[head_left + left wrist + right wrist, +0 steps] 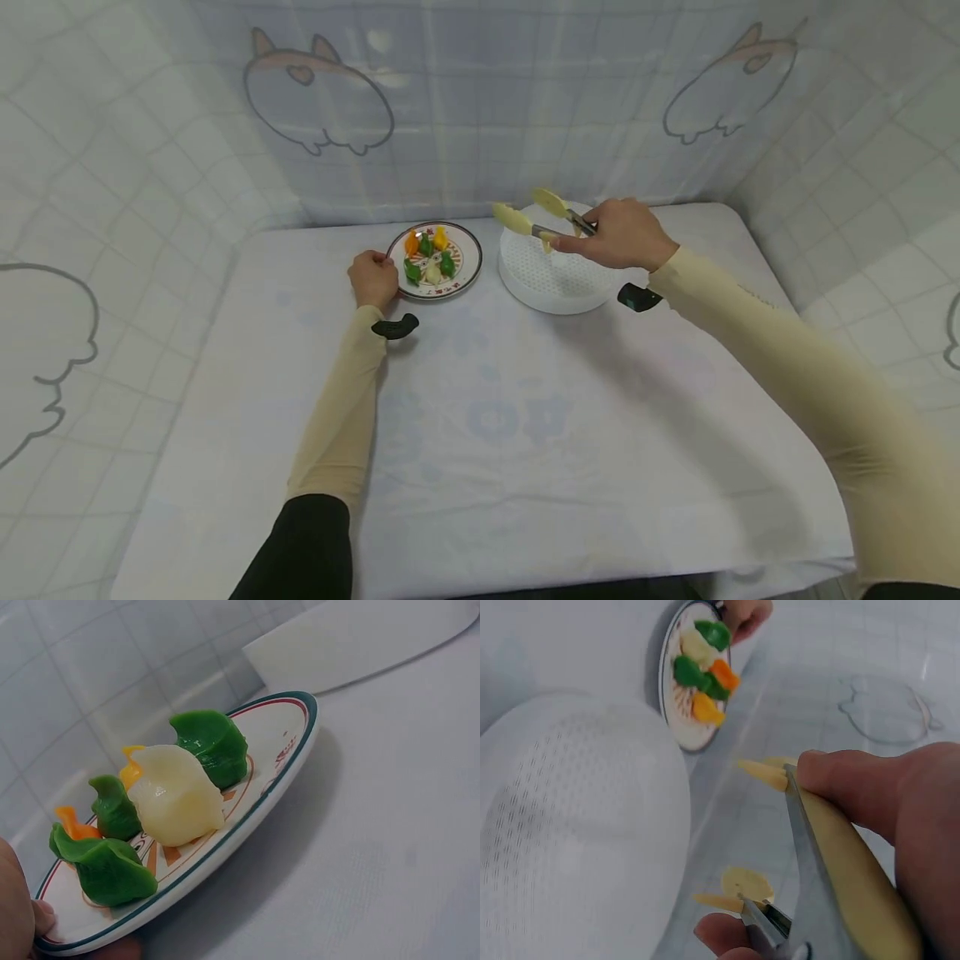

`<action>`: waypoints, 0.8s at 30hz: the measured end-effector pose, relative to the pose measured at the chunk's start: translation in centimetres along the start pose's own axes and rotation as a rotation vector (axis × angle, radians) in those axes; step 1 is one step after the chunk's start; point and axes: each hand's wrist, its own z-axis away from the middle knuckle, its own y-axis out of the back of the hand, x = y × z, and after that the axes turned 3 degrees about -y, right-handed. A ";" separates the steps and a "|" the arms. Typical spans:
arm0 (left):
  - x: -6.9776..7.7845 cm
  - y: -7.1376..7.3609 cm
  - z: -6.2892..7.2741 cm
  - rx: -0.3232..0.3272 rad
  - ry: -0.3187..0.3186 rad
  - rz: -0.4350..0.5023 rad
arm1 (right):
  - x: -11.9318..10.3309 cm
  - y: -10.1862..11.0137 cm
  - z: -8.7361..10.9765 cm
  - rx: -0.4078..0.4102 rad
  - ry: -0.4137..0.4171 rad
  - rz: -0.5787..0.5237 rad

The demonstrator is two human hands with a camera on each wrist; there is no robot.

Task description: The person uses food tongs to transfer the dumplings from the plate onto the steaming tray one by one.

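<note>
Table: it runs away from me under a white cloth with a faded bluish print; my right arm lays a long shadow across it.
Sleeves: pale tan ones on both my arms, black above the left elbow, a black piece at each wrist.
Left hand: my fingers are clamped on the left rim of the plate, thumb over it, fingertips under.
Plate: at the far side of the table, ringed with a dark border, a little left of the middle.
Dumplings: on the plate, to the right of my left fingers; three green, one white, one orange, one yellow.
Right hand: my fingers are clamped on the tongs, whose yellow tips stand apart.
Tray: round, white, full of small holes, just right of the plate and below the tongs.
Wall: shiny, tile-patterned, with outlined animals, close behind the table; similar tiling on both sides.
</note>
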 end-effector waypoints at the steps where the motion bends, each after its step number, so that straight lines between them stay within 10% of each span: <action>1: 0.0 0.0 0.1 0.005 -0.004 -0.004 | -0.3 -0.3 -0.2 -0.008 0.005 0.002; 24: 0.7 -1.3 0.5 -0.022 -0.003 0.018 | -4.7 -6.9 -1.8 -0.207 0.096 -0.115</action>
